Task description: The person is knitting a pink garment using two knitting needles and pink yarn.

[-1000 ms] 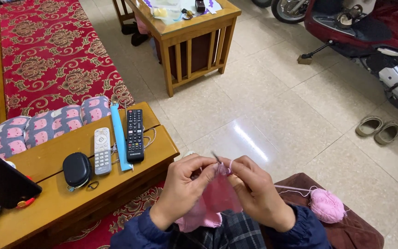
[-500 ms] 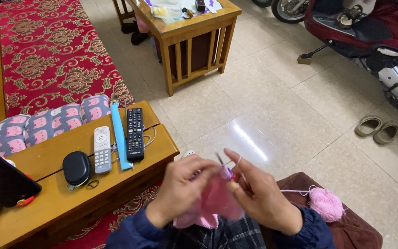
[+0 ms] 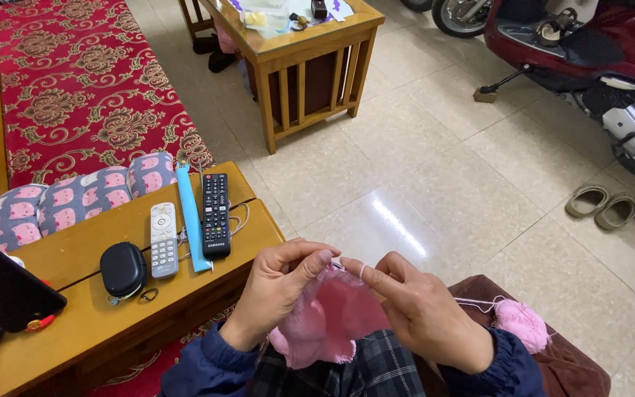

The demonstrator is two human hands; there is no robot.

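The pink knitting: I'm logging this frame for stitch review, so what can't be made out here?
Head view only:
- Needles: hidden by the left hand and right hand.
- Pink knitting: stitches too small; lower edge behind the sleeves.
- Yarn ball: strand too thin to follow.
- Scooter: cut off by the frame edge.

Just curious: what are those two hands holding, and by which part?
Both hands, left and right, pinch the pink knitted piece along its top edge.
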